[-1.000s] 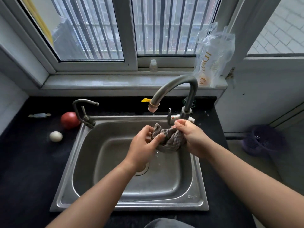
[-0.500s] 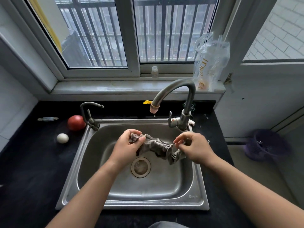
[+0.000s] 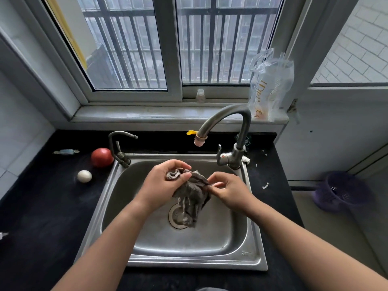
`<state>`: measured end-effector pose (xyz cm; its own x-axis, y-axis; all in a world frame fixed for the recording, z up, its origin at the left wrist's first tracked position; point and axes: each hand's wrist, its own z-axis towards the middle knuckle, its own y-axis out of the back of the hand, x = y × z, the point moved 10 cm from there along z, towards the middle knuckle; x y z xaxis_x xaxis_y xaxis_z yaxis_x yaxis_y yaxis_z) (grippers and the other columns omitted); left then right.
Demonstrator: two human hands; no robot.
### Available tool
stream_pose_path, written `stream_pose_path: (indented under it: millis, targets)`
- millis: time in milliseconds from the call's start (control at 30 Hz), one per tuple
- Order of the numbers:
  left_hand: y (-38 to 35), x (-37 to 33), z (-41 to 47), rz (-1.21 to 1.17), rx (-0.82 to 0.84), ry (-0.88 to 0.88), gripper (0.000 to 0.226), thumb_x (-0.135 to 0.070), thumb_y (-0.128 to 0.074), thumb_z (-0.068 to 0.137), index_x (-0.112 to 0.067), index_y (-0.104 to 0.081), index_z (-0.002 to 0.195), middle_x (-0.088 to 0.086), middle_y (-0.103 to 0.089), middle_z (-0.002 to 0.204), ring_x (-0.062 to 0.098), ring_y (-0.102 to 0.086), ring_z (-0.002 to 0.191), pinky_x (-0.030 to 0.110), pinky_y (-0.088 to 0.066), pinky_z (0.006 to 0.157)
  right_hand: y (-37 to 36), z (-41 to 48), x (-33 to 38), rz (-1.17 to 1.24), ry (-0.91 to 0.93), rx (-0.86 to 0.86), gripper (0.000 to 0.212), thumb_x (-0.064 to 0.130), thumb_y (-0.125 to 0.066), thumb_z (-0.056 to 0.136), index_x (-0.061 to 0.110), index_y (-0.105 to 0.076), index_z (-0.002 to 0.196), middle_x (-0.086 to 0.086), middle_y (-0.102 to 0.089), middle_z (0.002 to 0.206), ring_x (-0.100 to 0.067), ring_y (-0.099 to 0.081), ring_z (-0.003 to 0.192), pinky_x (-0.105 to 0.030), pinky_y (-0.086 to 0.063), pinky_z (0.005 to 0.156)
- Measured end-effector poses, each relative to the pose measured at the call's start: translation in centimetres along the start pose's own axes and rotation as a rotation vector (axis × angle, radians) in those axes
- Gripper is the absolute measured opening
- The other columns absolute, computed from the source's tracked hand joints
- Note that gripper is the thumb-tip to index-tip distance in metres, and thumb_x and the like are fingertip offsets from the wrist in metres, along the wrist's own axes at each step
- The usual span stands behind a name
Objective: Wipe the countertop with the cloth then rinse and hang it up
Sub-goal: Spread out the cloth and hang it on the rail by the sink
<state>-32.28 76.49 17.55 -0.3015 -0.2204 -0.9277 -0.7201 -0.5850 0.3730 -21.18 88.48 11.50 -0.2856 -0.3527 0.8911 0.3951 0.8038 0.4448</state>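
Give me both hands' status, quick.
Left hand: closed, gripping the top edge of the cloth over the sink.
Right hand: closed, pinching the cloth's other edge.

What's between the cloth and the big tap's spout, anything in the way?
Nothing visible. Both hands, left and right, hold the cloth over the sink, and the spout hangs above it with only open air between.

soft grey daylight from the window (image 3: 168,43), dim counter, edges bowed by wide-angle lens.
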Motion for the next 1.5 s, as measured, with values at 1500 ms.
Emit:
stream_pose_path:
  millis: [1500]
  targets:
    - [-8.0, -3.6, 2.1, 0.117, 0.103, -0.2, 0.016, -0.019, -0.068, 0.084, -0.03, -0.059, 0.077, -0.007, -0.054, 0.057, 0.0, -0.046, 0.051, 0.011, -0.037, 0.05, 18.6, -7.6, 0.9, -0.345, 0.031, -0.497, 0.014, 0.018, -0.081, 0.07, 0.025, -0.07, 0.075, 0.005, -0.067, 0.074, -0.006, -0.063, 0.073, -0.023, -0.05, 0.07]
